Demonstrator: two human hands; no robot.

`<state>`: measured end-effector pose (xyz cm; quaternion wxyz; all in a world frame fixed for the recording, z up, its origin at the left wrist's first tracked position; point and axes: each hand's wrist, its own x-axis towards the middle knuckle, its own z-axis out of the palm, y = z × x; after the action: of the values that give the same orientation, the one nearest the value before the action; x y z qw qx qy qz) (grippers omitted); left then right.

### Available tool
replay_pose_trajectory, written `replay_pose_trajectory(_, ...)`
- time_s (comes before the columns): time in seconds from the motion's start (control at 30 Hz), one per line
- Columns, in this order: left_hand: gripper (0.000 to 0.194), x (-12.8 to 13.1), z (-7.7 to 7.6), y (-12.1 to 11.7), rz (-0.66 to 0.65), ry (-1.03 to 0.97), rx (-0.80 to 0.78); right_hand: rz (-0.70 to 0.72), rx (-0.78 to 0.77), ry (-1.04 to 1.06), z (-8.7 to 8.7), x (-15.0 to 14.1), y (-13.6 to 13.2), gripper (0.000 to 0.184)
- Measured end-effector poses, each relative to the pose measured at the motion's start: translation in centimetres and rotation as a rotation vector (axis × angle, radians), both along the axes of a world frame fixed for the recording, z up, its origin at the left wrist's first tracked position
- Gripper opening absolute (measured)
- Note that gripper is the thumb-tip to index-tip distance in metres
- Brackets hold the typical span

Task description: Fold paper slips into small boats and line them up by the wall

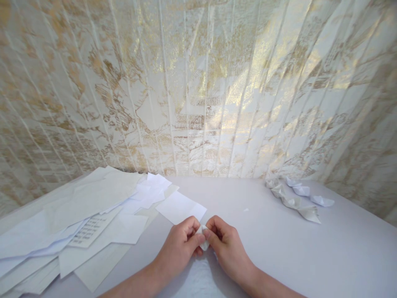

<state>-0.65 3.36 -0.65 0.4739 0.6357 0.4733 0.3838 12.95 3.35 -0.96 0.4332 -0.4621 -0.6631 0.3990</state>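
A small folded piece of white paper [203, 238] is pinched between both my hands near the front middle of the pale table [266, 248]. My left hand [179, 247] has its fingers curled round the paper's left side. My right hand [226, 243] grips its right side, fingers closed. Most of the paper is hidden by my fingers. A loose white sheet [180, 207] lies flat just beyond my hands.
A spread pile of white paper sheets [77, 219], one printed with a table, covers the table's left side. Several folded white paper shapes [297, 198] lie at the back right. A cream and gold patterned curtain [198, 82] hangs behind the table.
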Motion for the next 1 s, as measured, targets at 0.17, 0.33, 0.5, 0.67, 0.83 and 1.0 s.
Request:
replay_pose_trajectory(0.17,0.019,0.0,0.4,-0.3,-0.006,0.045,0.000,0.018,0.037,-0.074,0.2,0.1,-0.2,0.025)
replay_pose_trajectory(0.33,0.015,-0.5,0.6,-0.1,0.033,0.110,0.079,-0.015,0.110,-0.053,0.2,0.2,-0.1,0.017)
replay_pose_trajectory(0.5,0.010,-0.6,0.7,-0.1,0.061,0.120,0.166,-0.005,0.108,-0.017,0.1,0.2,0.0,0.010)
replay_pose_trajectory(0.67,0.008,-0.4,1.1,-0.4,0.072,0.116,0.205,-0.006,0.101,-0.017,0.6,0.1,-0.3,0.009)
replay_pose_trajectory(0.83,0.019,-0.2,1.1,-0.7,0.025,0.180,0.270,-0.003,0.031,-0.025,1.1,0.0,-0.8,0.012)
replay_pose_trajectory(1.0,0.030,-0.1,1.3,-1.0,-0.021,0.167,0.333,-0.038,-0.019,-0.017,1.4,-0.3,-0.9,0.015)
